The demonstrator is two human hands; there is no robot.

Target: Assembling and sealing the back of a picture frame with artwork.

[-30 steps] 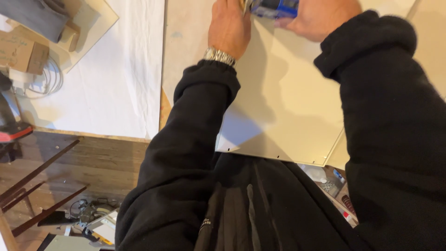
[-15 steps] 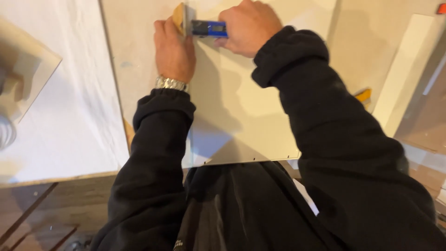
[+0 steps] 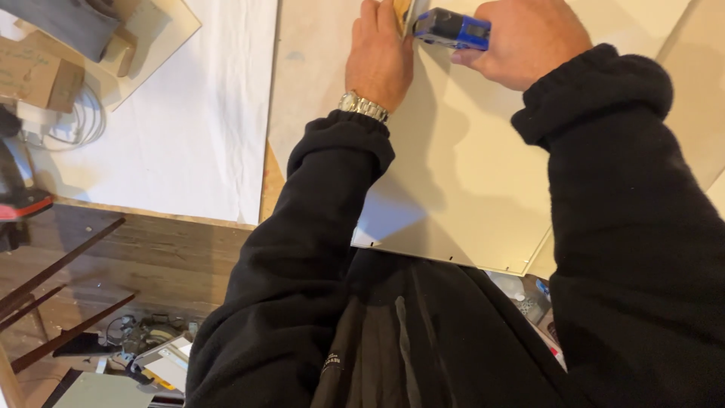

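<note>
A large pale board point(image 3: 461, 166) lies flat on the workbench in front of me. My left hand point(image 3: 377, 57), with a metal wristwatch point(image 3: 362, 106) on the wrist, presses a small wooden piece point(image 3: 403, 10) upright against the board near the top edge of the view. My right hand point(image 3: 529, 38) grips a blue tool point(image 3: 453, 29) and holds its tip against that wooden piece. Both arms wear black sleeves. The top of the wooden piece is cut off by the frame.
A white sheet point(image 3: 181, 128) covers the bench to the left. A cardboard box point(image 3: 38, 75) and a coiled white cable point(image 3: 72, 121) sit at far left. Below the bench edge, dark rods point(image 3: 60, 261) and small tools point(image 3: 143, 347) lie on a wooden floor.
The view has shifted, so the hands now sit at the top edge and the bench's left side shows again. Both hands keep their hold on the wooden piece and blue tool.
</note>
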